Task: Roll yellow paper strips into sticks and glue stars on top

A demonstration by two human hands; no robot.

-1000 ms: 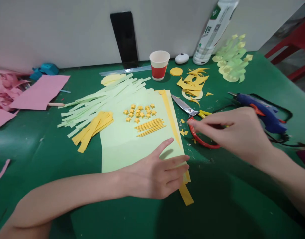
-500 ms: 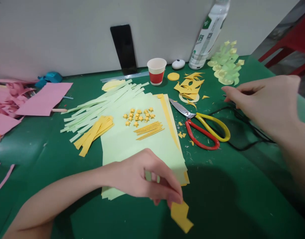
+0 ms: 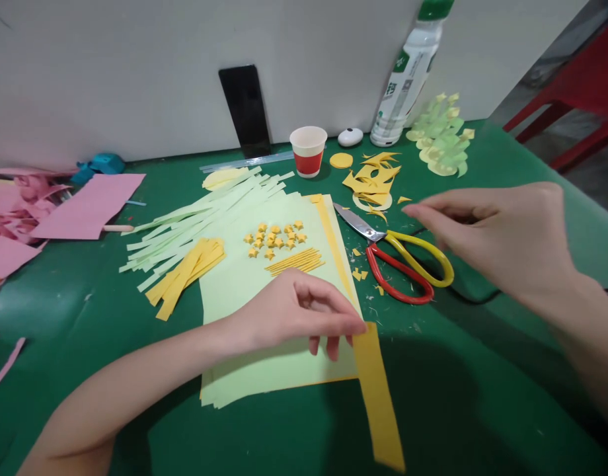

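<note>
My left hand (image 3: 297,311) pinches the top end of a yellow paper strip (image 3: 380,396), which hangs down over the green table. Held high to the right, my right hand (image 3: 492,231) has its thumb and fingers pressed together; what they hold, if anything, is hidden. Below it lie scissors (image 3: 376,235) with one red and one yellow handle, blades a little apart. Under my left hand is a stack of pale green paper (image 3: 279,370), bearing several small yellow paper stars (image 3: 274,239) and thin rolled yellow paper sticks (image 3: 297,261).
Left of the stack lie green paper strips (image 3: 185,221) and yellow strips (image 3: 188,274). Pink paper (image 3: 90,205) is farther left. Behind stand a paper cup (image 3: 308,155), a phone (image 3: 245,109) and a bottle (image 3: 408,82). Yellow scraps (image 3: 376,178) and a paper plant (image 3: 443,135) sit back right.
The yellow strip, folded or bent before, now hangs out long. My left hand has risen slightly. My right hand has moved left and down, over the scissors' handles.
</note>
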